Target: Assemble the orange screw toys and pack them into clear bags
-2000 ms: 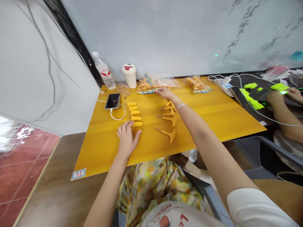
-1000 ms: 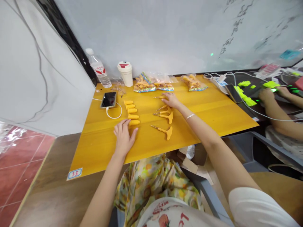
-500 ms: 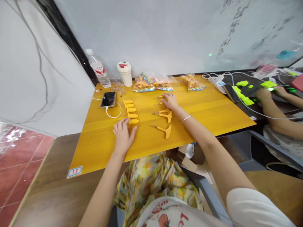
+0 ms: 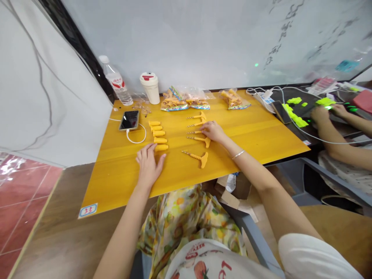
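Several corkscrews with yellow T-shaped handles lie in a column on the yellow table, tips to the left; the nearest corkscrew (image 4: 197, 157) sits a little apart. My right hand (image 4: 214, 131) has its fingers closed at the handle end of a middle corkscrew (image 4: 195, 132), covering most of that handle. Left of them is a column of yellow tube-shaped sleeves (image 4: 159, 133). My left hand (image 4: 148, 164) rests palm down, thumb spread, its index fingertip touching the left end of the nearest sleeve (image 4: 161, 147).
Bags of yellow parts (image 4: 174, 102) and another bag (image 4: 233, 99) lie along the back edge. A bottle (image 4: 119, 85), a lidded cup (image 4: 150, 89) and a cabled phone (image 4: 129, 120) stand or lie at back left. At right, a co-worker's hands (image 4: 321, 114) handle bright yellow-green pieces.
My right hand has moved nearer, from the farthest corkscrews to a middle one, now spaced apart from its neighbour. My left hand stays by the nearest sleeve. The view has shifted slightly.
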A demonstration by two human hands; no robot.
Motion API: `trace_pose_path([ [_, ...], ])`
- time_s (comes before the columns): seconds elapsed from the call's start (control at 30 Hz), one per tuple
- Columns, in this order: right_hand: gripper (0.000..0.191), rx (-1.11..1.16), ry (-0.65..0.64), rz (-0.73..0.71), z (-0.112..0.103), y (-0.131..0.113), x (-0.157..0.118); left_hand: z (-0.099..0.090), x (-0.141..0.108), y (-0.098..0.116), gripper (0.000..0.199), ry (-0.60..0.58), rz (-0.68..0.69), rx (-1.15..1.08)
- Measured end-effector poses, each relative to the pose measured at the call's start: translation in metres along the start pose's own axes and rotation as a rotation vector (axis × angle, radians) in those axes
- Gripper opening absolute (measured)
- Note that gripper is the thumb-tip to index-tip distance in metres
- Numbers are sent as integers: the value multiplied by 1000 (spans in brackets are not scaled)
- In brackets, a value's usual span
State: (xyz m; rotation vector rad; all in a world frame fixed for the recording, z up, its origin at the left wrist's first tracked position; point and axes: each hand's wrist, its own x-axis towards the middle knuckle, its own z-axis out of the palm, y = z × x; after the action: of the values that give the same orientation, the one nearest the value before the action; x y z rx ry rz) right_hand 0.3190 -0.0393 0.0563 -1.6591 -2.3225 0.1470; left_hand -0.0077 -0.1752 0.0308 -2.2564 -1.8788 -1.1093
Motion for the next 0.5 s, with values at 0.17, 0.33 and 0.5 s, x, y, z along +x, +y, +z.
trace_pose_path([
  [0.17,24,27,31,-4,-3,-13,-8,-1,0,1,52,-5,-21,-10],
  [0.33,27,-15,-32,-101,-6,-29,-38,0,0,1,53,-12,-18,-11],
  [0.5,35,-69,-29,-85,-6,-34,-50,0,1,1,54,-17,-16,-14],
])
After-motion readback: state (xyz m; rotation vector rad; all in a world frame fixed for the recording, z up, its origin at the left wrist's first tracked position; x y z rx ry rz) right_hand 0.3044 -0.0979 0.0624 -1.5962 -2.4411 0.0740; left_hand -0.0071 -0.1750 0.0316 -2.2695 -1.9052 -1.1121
